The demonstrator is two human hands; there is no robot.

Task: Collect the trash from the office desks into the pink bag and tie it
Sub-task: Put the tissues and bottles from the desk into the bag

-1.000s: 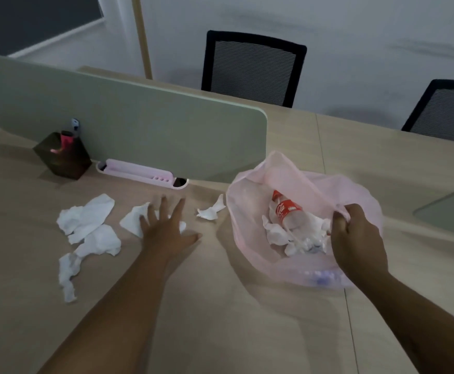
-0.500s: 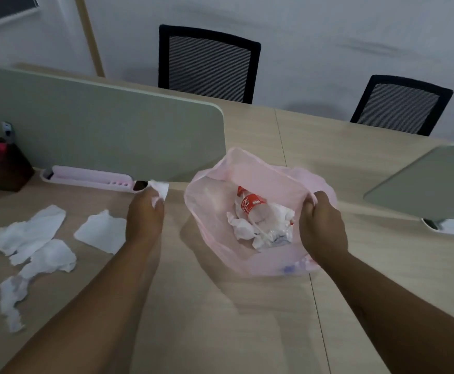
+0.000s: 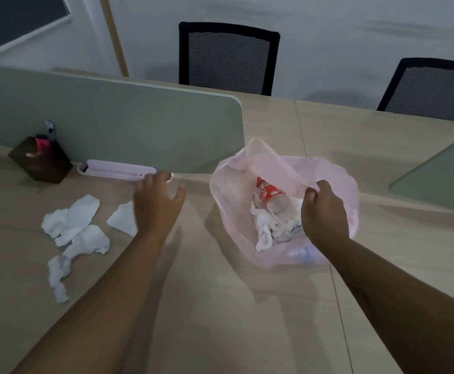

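Pink bag [image 3: 229, 220] holds bottle [image 3: 269, 194] and paper [image 3: 266, 229], right hand [image 3: 325, 211] pinching its rim; left hand [image 3: 157, 203] spread, empty; tissues [image 3: 77, 225] on the left uncollected, bag untied

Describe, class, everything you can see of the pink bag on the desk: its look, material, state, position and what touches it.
The pink bag is thin, translucent plastic, soft and crumpled. It sits on the wooden desk, right of the green divider end, mouth open upward. The right hand pinches its near rim, holding it open. Inside lie a clear bottle with a red label and crumpled white tissues. It is not yet tied.
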